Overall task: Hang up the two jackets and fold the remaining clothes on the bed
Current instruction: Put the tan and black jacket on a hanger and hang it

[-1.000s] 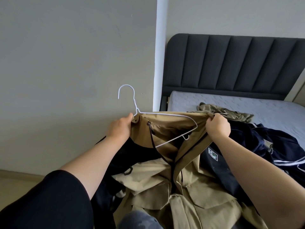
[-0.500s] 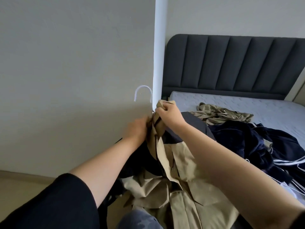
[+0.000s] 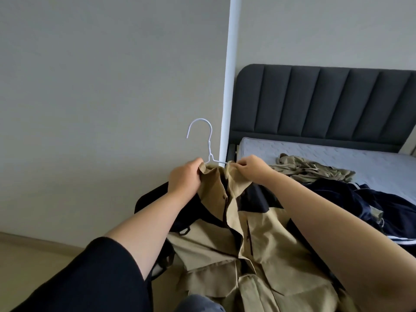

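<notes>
Hands gripped the tan jacket (image 3: 245,239) by its collar at twelve o'clock: my left hand (image 3: 184,177) pinched one side, my right hand (image 3: 253,168) the other, over the white hanger (image 3: 208,145); remaining clothes (image 3: 351,194) lay on the bed (image 3: 337,152) at two o'clock

Hanger (image 3: 208,143) shoulders hidden in jacket (image 3: 247,233); jacket btm cut off.

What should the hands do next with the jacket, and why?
Probably lift it by the hanger toward somewhere to hang it. Both the left hand and right hand pinch the tan jacket's collar, which already sits on the hanger with the hook free.
</notes>
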